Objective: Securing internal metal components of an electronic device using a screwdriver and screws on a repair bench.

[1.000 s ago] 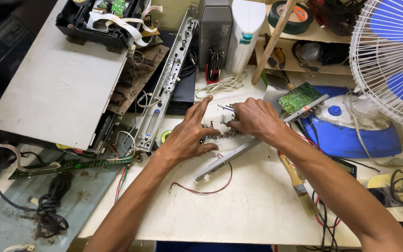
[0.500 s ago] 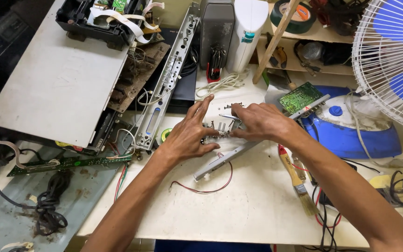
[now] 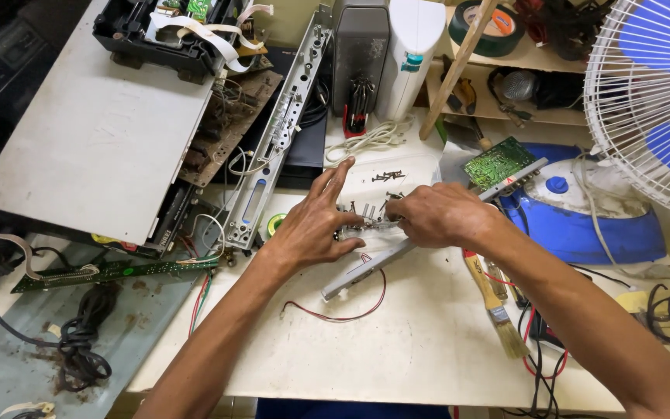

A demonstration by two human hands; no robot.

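At the far left a green circuit strip lies by a coiled black cord, with an opened grey casing above them. On the white table, the left hand rests half open, fingers spread, its fingertips touching the left end of a small component board studded with upright metal pins. The right hand pinches the board's right end between thumb and fingers. Beneath it lies a long grey bar, trailing a red wire. The board looks light, stiff and fragile, its pins easily bent, so the bare edges and ends seem the safest hold. Further right lie a paintbrush, a blue iron and a fan.
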